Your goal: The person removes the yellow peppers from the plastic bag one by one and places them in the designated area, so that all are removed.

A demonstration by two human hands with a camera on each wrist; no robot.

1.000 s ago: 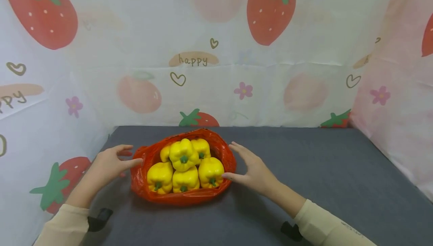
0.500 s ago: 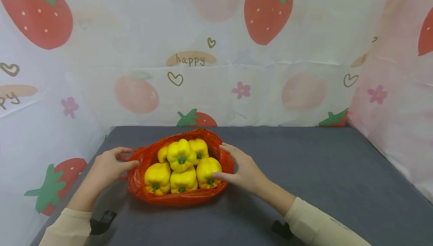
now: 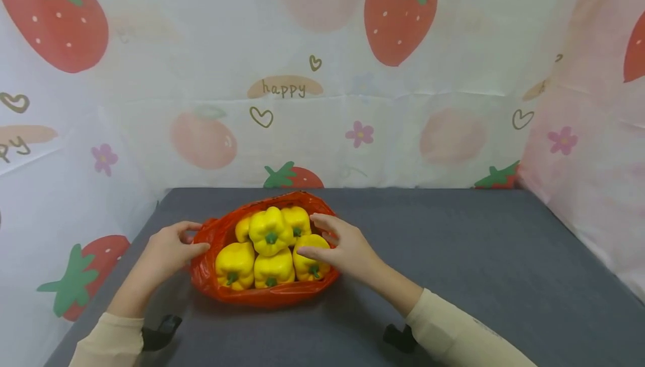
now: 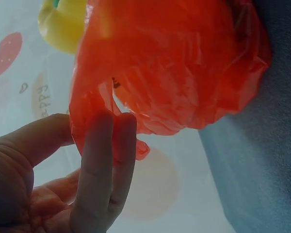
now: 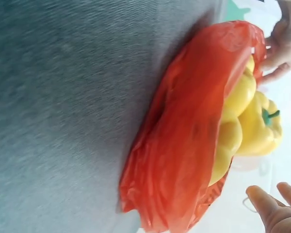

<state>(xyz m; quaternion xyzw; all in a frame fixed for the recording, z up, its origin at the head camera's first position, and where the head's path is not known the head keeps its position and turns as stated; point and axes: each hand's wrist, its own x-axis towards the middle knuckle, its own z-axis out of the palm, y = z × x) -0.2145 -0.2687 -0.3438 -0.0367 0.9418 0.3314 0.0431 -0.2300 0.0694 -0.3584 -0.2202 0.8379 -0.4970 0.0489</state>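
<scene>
A red plastic bag [image 3: 262, 298] lies on the dark grey table with its mouth spread wide. Several yellow bell peppers [image 3: 234, 263] sit inside, one heaped on top with its green stem facing me. At the bag's left end, my left hand [image 3: 170, 252] pinches the rim; in the left wrist view, the red film [image 4: 160, 53] passes between thumb and fingers. Over the right-hand pepper [image 3: 304, 272] hovers my right hand [image 3: 350, 249], thumb and fingers spread and holding nothing. The right wrist view shows those fingertips apart from the top pepper [image 5: 257, 124].
The grey table [image 3: 453, 255] extends to the right of the bag. A white cloth [image 3: 393, 159] printed with strawberries hangs behind it and along both sides. A black piece [image 3: 161, 333] sits at the left wrist, another [image 3: 400, 338] at the right.
My right hand has moved left, from beside the bag's right rim to above the peppers. My left hand has closed in on the left rim. The bag and peppers look unchanged.
</scene>
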